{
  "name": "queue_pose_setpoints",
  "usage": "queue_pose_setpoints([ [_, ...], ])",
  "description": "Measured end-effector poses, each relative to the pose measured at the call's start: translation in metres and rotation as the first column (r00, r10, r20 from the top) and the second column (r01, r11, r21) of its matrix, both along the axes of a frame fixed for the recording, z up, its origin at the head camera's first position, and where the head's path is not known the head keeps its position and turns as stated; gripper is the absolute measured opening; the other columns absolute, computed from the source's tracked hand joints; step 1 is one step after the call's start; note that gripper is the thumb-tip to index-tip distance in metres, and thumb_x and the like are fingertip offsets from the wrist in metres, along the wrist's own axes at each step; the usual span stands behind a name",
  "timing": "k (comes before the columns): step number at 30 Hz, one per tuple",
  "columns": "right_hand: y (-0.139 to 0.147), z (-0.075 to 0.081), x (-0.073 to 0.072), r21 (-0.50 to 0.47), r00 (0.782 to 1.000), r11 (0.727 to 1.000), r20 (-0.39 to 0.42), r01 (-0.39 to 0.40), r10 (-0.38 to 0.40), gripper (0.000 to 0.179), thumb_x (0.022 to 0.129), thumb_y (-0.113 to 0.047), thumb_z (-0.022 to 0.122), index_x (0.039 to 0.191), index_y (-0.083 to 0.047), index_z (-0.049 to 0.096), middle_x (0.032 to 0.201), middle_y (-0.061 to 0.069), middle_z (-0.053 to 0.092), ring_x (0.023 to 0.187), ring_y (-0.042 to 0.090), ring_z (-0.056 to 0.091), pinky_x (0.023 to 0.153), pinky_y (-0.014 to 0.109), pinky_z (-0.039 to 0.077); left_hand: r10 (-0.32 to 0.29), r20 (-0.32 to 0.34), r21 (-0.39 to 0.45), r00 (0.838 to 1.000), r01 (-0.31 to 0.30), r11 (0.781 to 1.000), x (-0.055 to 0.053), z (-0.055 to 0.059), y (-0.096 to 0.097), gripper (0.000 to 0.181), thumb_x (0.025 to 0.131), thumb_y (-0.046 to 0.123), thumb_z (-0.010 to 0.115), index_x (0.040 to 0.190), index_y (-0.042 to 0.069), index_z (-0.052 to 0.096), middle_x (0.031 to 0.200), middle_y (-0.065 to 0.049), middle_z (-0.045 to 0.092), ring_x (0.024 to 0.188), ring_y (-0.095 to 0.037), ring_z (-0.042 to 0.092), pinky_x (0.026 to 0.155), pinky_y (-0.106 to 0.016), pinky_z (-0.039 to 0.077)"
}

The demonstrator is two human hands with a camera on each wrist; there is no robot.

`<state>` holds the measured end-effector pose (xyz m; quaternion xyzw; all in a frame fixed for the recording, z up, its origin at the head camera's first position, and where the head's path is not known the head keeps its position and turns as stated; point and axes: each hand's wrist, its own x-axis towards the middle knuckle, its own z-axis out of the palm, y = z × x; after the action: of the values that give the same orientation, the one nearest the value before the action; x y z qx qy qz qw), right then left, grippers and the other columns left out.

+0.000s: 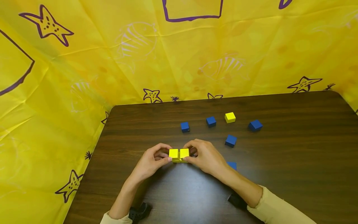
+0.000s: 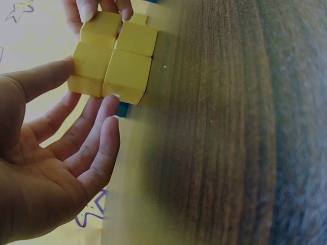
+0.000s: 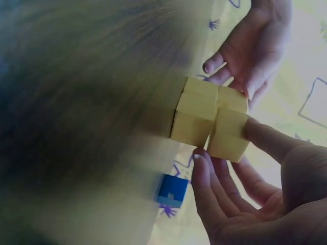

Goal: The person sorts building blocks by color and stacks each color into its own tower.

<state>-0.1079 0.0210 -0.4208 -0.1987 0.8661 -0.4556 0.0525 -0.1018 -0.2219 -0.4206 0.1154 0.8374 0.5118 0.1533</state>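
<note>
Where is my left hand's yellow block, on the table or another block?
On another yellow block: the left wrist view shows the held block stacked above it, off the table.

Nothing legible in any of the 3 views — no text, label, brand or number.

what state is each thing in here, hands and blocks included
Left hand: pinches left upper block
Right hand: pinches right upper block
Left upper block: above lower pair, held
Right upper block: above lower pair, held; full seating unclear
Lower pair: side by side on table
Lone yellow block: on table, apart
Blue blocks: five, spread on table, one partly hidden
Backdrop: hung, creased
</note>
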Motion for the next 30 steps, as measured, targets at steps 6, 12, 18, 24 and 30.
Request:
queue_pose_setpoints([
  [6, -0.005, 0.0022, 0.0003, 0.047, 0.999, 0.999, -0.031, 0.019, -0.018, 0.028, 0.078, -0.015, 0.086, 0.1, -0.012, 0.071, 0.096, -0.002, 0.069, 0.081, 0.011, 0.069, 0.071, 0.027, 0.055, 0.004, -0.002, 0.008, 1.0, -0.004, 1.0, -0.0002, -0.0004, -0.0014, 0.032, 0.092, 0.011, 0.072, 0.122, 0.007, 0.062, 0.116, -0.013, 0.066, 0.099, -0.025, 0.066, 0.083, -0.029, 0.055],
  [12, -0.0065, 0.0027, 0.0007, 0.066, 0.999, 0.997, -0.043, 0.028, -0.025, 0.028, 0.077, -0.018, 0.087, 0.1, -0.013, 0.071, 0.095, -0.004, 0.069, 0.081, 0.01, 0.068, 0.071, 0.028, 0.054, -0.002, -0.004, 0.002, 1.0, 0.002, 1.0, -0.0012, -0.0019, -0.0015, 0.032, 0.092, 0.011, 0.072, 0.122, 0.007, 0.062, 0.116, -0.013, 0.066, 0.099, -0.025, 0.065, 0.084, -0.029, 0.055],
  [18, -0.0064, 0.0015, 0.0004, 0.072, 0.999, 0.997, -0.044, 0.024, -0.021, 0.029, 0.078, -0.021, 0.086, 0.102, -0.015, 0.071, 0.096, -0.005, 0.068, 0.081, 0.012, 0.068, 0.071, 0.027, 0.053, -0.005, -0.006, 0.005, 1.0, 0.005, 1.0, -0.0022, -0.0028, -0.0013, 0.032, 0.092, 0.009, 0.072, 0.122, 0.008, 0.062, 0.119, -0.013, 0.065, 0.099, -0.025, 0.065, 0.083, -0.03, 0.055],
  [24, -0.0073, 0.0007, 0.0001, 0.083, 0.998, 0.996, -0.059, 0.031, -0.026, 0.027, 0.078, -0.022, 0.087, 0.1, -0.015, 0.072, 0.095, -0.004, 0.069, 0.081, 0.013, 0.067, 0.071, 0.028, 0.053, -0.008, -0.016, 0.003, 1.0, 0.009, 1.0, -0.0027, -0.0021, -0.0002, 0.032, 0.091, 0.007, 0.072, 0.122, 0.008, 0.062, 0.118, -0.012, 0.066, 0.099, -0.024, 0.066, 0.083, -0.03, 0.055],
  [30, -0.0088, 0.0009, 0.0, 0.099, 0.998, 0.995, -0.061, 0.03, -0.024, 0.026, 0.078, -0.021, 0.087, 0.099, -0.014, 0.072, 0.093, -0.004, 0.068, 0.08, 0.014, 0.064, 0.069, 0.029, 0.051, -0.006, -0.018, 0.005, 1.0, 0.006, 1.0, -0.0017, -0.0015, 0.0, 0.033, 0.091, 0.007, 0.072, 0.122, 0.008, 0.062, 0.118, -0.012, 0.066, 0.098, -0.024, 0.066, 0.083, -0.029, 0.055],
])
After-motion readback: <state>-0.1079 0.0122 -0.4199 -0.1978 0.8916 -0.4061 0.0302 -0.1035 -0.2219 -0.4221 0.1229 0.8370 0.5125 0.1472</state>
